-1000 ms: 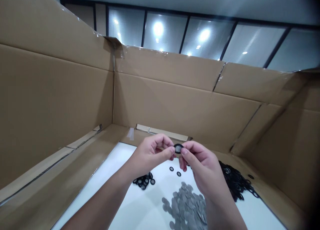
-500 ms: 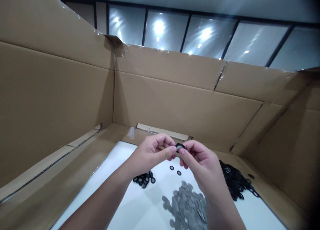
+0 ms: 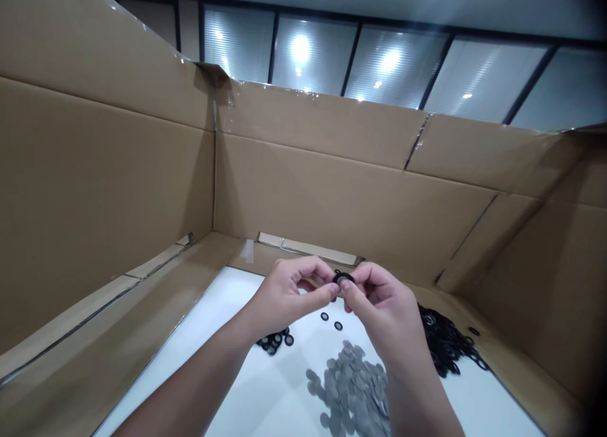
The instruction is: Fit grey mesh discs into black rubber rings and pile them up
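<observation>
One black ring (image 3: 343,277) pinched between left hand (image 3: 288,293) and right hand (image 3: 386,309), now tilted flatter

Face-on a second ago, the ring now shows as a thin, tilted loop, held at its rim between the closed fingertips of both hands. Two loose black rings (image 3: 331,320) lie just below at 6 o'clock, with grey discs (image 3: 351,386) beyond them. A heap of black rings (image 3: 446,342) sits at 4 o'clock and a smaller black heap (image 3: 274,341) at 8 o'clock, around the white surface (image 3: 180,367), inside cardboard walls (image 3: 332,196).

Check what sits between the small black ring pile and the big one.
Head view: a loose ring and a second loose ring, with the right hand over the stretch and grey discs just below.
</observation>
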Motion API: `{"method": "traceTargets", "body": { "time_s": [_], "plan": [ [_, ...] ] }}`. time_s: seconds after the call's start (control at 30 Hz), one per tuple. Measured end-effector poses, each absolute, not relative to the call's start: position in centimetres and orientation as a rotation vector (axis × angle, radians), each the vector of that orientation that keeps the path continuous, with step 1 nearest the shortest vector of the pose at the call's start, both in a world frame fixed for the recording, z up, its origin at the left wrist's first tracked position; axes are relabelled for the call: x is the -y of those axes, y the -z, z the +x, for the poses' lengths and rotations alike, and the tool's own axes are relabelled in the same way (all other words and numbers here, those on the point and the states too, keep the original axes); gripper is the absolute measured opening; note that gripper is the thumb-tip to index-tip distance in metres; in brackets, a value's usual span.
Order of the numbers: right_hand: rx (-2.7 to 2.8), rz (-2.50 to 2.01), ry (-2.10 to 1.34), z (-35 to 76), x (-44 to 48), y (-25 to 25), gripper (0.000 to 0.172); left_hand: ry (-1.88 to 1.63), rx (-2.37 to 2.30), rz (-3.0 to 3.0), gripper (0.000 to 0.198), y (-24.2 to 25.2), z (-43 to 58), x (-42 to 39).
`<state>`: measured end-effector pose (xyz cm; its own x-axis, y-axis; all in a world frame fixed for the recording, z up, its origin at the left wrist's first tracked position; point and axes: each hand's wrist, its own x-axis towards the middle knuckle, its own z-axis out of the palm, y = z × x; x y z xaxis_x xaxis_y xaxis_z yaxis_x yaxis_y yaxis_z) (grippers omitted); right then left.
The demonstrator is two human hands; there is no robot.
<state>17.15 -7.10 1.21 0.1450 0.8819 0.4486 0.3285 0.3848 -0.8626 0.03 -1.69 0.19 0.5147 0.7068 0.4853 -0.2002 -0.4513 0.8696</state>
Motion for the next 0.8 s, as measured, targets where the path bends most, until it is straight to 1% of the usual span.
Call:
{"method": "traceTargets", "body": {
  "time_s": [0.4,0.67,0.8],
  "plan": [
    [1.456,-1.197,-0.532,17.2,7.2,-0.9,0.026,-1.117,-0.426,1.808,0.016,-0.2,-0.5,1.5],
    [1.470,-1.193,-0.584,17.2,7.5,-1.0,0.026,-1.174,-0.416,1.927,0.015,-0.3,-0.5,1.6],
    [1.652,-1.206,-0.562,17.8,7.9,-1.7,0.018,-1.079,-0.438,2.104,0.017,-0.9,-1.3,1.8]
  ]
}}
